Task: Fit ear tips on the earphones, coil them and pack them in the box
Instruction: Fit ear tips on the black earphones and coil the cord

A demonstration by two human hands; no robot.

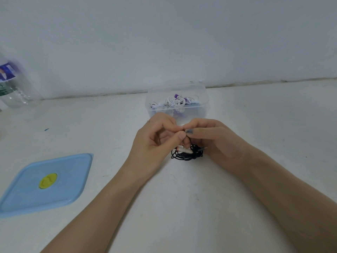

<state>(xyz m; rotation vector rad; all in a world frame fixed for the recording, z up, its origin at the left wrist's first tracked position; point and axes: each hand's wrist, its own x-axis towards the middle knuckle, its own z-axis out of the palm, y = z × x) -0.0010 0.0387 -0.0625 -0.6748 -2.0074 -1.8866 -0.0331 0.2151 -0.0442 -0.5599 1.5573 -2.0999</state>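
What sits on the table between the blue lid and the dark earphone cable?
In the head view, only the left hand and its forearm cross that stretch; otherwise bare white table separates the light-blue plastic lid from the dark coiled earphone cable.

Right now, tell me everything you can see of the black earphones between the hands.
The black earphones are a thin dark cord bunched in a loose, untidy coil on the white table, just in front of the clear box. A white piece with a touch of red lies across the coil, and a small plug tip pokes out on its right. A strand runs up to where the left hand and right hand pinch together; what they pinch is hidden.
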